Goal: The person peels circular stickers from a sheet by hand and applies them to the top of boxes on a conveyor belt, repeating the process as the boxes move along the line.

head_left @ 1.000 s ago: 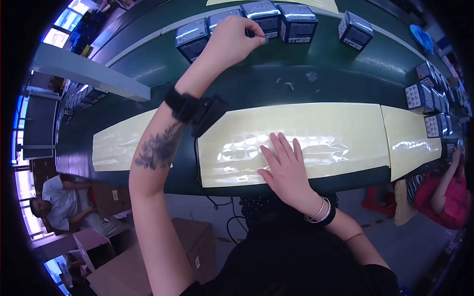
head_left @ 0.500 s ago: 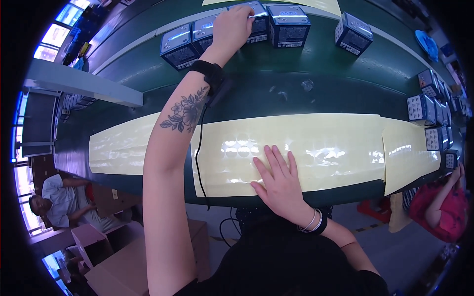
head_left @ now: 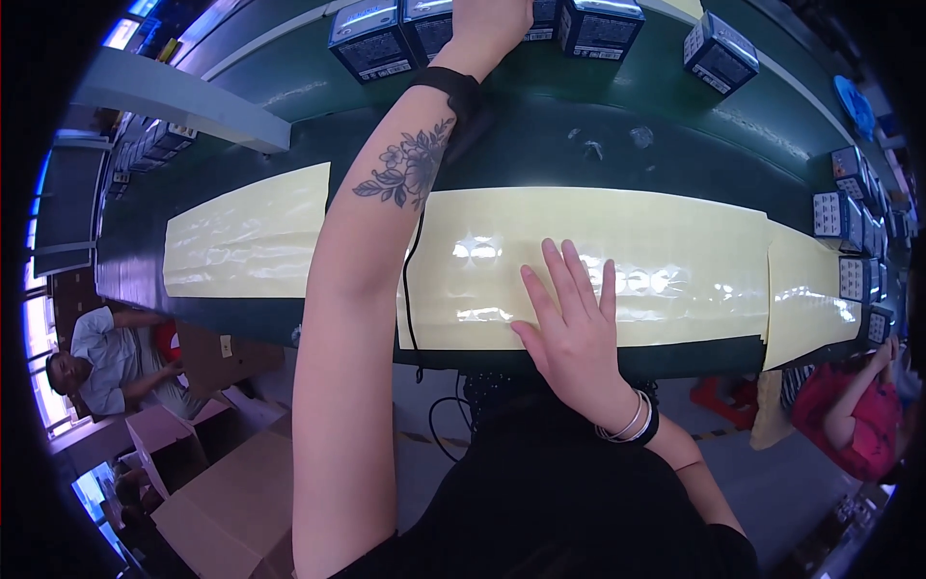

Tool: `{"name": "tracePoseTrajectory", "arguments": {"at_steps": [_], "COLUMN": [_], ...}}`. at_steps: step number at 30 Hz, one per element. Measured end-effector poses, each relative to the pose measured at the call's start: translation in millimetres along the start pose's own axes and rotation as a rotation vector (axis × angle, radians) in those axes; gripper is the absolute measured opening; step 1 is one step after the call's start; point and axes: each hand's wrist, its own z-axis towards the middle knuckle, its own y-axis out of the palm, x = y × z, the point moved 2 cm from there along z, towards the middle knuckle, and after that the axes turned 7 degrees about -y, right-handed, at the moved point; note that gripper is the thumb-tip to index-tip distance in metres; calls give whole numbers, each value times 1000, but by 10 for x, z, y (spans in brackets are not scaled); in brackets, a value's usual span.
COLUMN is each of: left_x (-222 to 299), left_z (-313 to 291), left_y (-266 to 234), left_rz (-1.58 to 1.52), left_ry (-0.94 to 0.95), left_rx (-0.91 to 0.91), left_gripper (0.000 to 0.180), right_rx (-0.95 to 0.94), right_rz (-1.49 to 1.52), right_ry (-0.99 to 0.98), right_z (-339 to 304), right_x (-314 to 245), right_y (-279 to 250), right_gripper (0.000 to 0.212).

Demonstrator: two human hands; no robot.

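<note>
A yellow sheet [head_left: 685, 236] lies on the green table [head_left: 531, 145] under the right hand [head_left: 579, 338], which is spread wide, probably to steady it, while the left hand [head_left: 490, 24], its grip cut off and impossible to tell, is by blue boxes [head_left: 603, 31] lined up presumably for easy reach.

A cool, bluish light is cast over the scene, with windows [head_left: 122, 33] at the left blown out to violet-white. Bright glare is scattered across the glossy yellow sheet [head_left: 694, 227], while the green counter [head_left: 540, 154] is left dim. Straight edges are bent toward the rim — corners are lost to black — and detail at the far right is softened.
</note>
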Motion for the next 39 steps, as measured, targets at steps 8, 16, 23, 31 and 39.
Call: {"name": "tracePoseTrajectory", "arguments": {"at_steps": [8, 16, 23, 31, 39], "left_x": [471, 744, 733, 751, 644], "left_z": [-1258, -2759, -2824, -2479, -646], "left_y": [-1186, -1584, -1568, -1744, -1010], "left_rz": [-174, -353, -436, -517, -506], "left_ry": [69, -118, -182, -300, -38], "left_rx": [-214, -450, -324, -494, -501], "left_gripper": [28, 19, 17, 10, 24], "right_rx": [101, 212, 237, 202, 362], "right_rz": [134, 196, 226, 293, 474], "right_ry": [-36, -45, -42, -27, -50], "right_z": [83, 118, 122, 76, -34], "right_x": [2, -13, -12, 50, 94], "right_y": [368, 376, 404, 411, 91], "right_gripper": [45, 33, 33, 53, 77]}}
